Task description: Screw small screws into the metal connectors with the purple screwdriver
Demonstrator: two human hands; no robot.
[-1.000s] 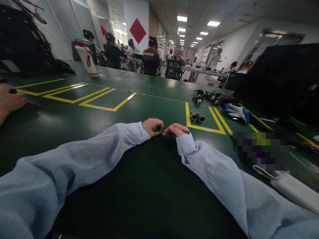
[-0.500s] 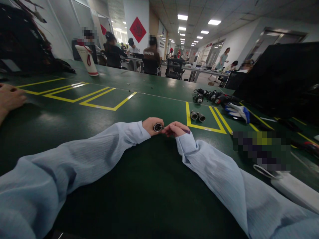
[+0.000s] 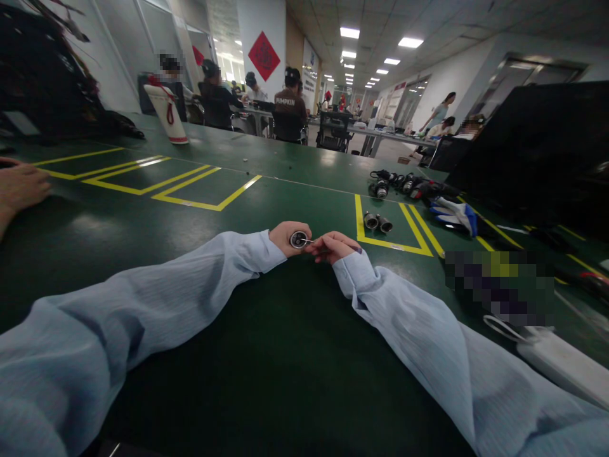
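Observation:
Both my arms in pale blue sleeves stretch out over the dark green table point(image 3: 266, 355). My left hand point(image 3: 285, 236) is closed around a small round metal part point(image 3: 298, 239), its open end facing me. My right hand point(image 3: 333, 246) is pinched on a thin metal tool point(image 3: 308, 241) whose tip sits at the mouth of the part. The hands rest on the table, close together.
Two small metal cylinders point(image 3: 377, 222) lie in a yellow-marked box just beyond my right hand. Further right are several dark parts point(image 3: 399, 184), a white and blue glove point(image 3: 451, 214) and a white device point(image 3: 556, 358). Another person's hand point(image 3: 19, 187) rests at the left edge. People sit at far tables.
My hands have shifted very slightly up the table; the metal part has turned a little in my left hand. The other person's hand at the left has moved a bit.

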